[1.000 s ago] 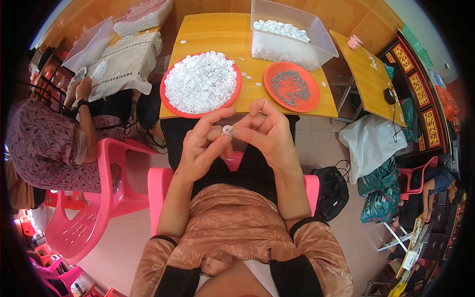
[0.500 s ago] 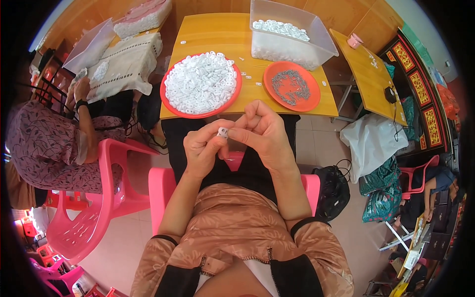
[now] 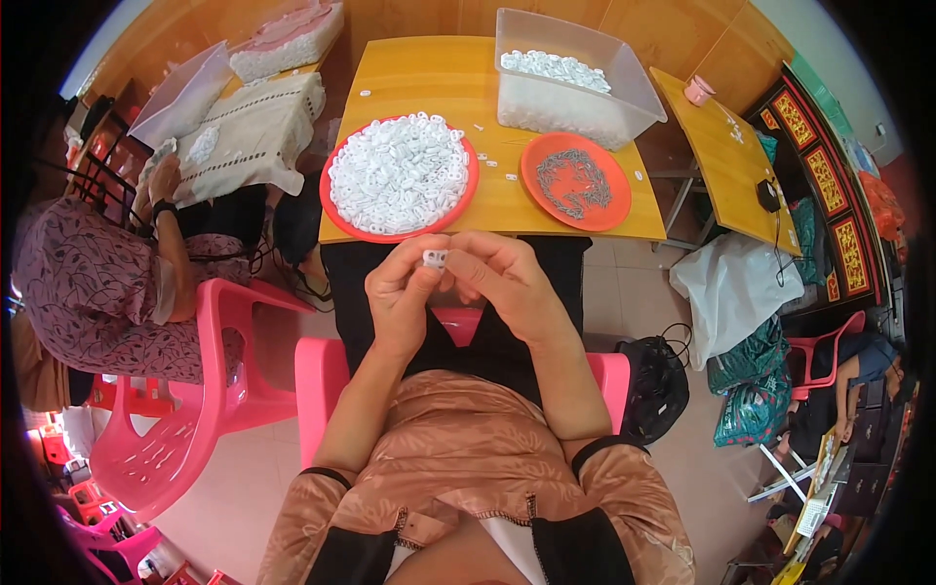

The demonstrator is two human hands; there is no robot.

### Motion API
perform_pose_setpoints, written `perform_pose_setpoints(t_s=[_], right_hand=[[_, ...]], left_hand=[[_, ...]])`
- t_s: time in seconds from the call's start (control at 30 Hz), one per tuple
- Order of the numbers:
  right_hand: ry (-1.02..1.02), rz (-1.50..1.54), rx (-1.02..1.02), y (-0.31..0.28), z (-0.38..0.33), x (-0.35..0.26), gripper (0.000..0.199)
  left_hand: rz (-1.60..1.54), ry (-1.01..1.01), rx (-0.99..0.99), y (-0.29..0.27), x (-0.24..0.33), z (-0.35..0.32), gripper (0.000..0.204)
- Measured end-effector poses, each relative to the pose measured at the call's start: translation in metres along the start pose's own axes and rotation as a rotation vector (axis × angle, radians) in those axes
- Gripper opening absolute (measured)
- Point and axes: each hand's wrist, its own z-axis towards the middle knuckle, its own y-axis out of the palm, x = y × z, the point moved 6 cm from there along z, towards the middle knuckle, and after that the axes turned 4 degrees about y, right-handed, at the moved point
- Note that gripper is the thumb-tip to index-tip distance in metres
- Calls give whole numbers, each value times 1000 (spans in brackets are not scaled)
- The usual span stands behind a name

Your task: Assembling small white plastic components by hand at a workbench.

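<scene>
White plastic piece (image 3: 435, 258), small and blocky, was held up between the two hands, in the air just in front of the near edge of the yellow table (image 3: 419, 68), over the person's lap. In the head view, the left hand (image 3: 405, 292) was closed on it from the left side, with thumb and forefinger pinched on the piece, and the right hand (image 3: 502, 278) was pressed against it from the right, its fingers curled together; what exactly the right fingertips did at the piece I could not tell, because they covered it. On the table, near its front edge, the red plate (image 3: 336, 195) was heaped full with white plastic rings, and beside it to the right the orange plate (image 3: 614, 210) carried only a thin layer of small grey metal parts. Behind them, at the far right corner, the clear plastic bin (image 3: 634, 97) held a layer of white pieces. A few loose white pieces lay scattered on the wood between the plates. Judging from the full heap on the red plate, much of the work seemed still left, and the piece in hand seemed to be in the middle of its own step. At the left, another person in a patterned sleeve (image 3: 88, 292) sat on a pink chair (image 3: 234, 390) at a separate table.
</scene>
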Motion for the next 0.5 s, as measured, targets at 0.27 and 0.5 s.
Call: perform_pose_setpoints(t_s=[0.27,0.5], right_hand=[[65,223,-54,2,3,14,18],[-383,-452,58,16,-6,-18,18]], left_hand=[[215,94,-92,0,11,6,32],[65,92,-9,-3,5,5,30]])
